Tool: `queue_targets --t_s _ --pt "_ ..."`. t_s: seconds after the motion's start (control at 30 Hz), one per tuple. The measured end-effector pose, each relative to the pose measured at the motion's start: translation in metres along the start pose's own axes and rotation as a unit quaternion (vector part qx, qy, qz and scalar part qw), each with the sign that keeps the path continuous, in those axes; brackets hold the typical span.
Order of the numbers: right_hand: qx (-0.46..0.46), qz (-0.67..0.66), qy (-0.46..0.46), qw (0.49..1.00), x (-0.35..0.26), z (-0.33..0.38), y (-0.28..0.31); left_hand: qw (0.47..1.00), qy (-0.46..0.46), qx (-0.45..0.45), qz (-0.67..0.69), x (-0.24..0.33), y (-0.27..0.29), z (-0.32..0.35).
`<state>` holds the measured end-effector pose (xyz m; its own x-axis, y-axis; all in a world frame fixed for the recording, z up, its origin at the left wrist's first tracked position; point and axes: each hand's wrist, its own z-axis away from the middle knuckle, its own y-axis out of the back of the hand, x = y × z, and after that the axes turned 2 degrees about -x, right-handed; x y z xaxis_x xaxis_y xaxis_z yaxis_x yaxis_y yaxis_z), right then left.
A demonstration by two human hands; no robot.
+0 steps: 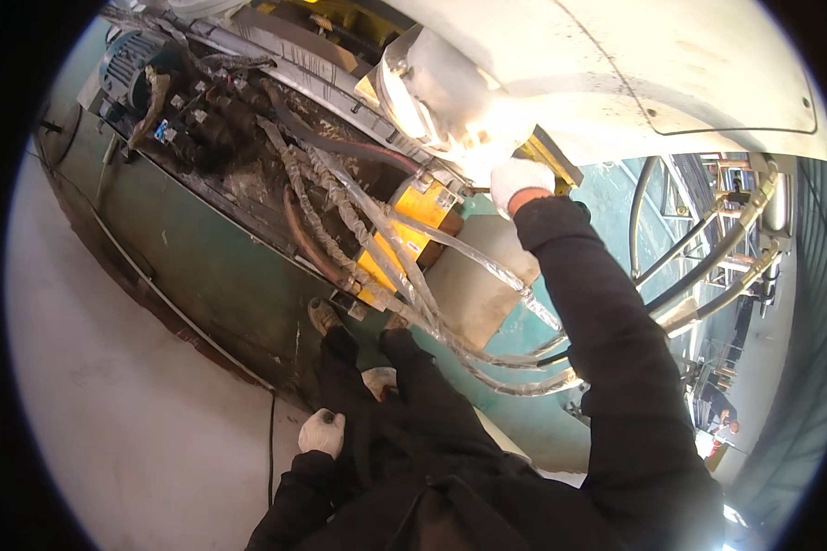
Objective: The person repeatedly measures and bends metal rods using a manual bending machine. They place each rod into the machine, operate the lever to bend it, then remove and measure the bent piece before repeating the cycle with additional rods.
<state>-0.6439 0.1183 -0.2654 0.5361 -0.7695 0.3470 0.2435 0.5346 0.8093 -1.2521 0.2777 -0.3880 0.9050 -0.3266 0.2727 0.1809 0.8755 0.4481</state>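
My right arm reaches forward, and its white-gloved right hand [522,186] is beside a shiny metal cylinder [441,87]. Strong glare washes out the fingers, so what they grip or touch is hidden. Just right of that hand is a yellow and dark angled metal piece [553,154]. My left hand [322,432], also in a white glove, hangs low beside my leg with its fingers curled closed. A small dark spot shows at its fingers; I cannot make out whether something is held there.
Foil-wrapped hoses [404,266] run from a grimy machine bed past a yellow block [409,230] toward my legs. A large cream panel [652,73] overhangs the right side. A green motor [130,69] sits far left. Thick hoses [708,266] curve at right; a person [719,409] is in the distance.
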Motion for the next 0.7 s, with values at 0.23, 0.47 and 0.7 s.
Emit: queue_targets --t_s 0.23,0.47,0.7 --pt "-0.025 0.013 0.034 0.999 -0.012 -0.037 0.000 0.999 0.020 0.010 0.031 -0.017 -0.023 -0.010" --pt "-0.059 0.162 0.062 0.983 -0.026 -0.082 -0.034 1.000 0.020 0.016 -0.006 -0.019 -0.042 -0.017" --pt "0.005 0.147 0.065 0.987 -0.042 -0.083 -0.032 1.000 0.011 0.020 -0.012 -0.017 -0.042 -0.024"
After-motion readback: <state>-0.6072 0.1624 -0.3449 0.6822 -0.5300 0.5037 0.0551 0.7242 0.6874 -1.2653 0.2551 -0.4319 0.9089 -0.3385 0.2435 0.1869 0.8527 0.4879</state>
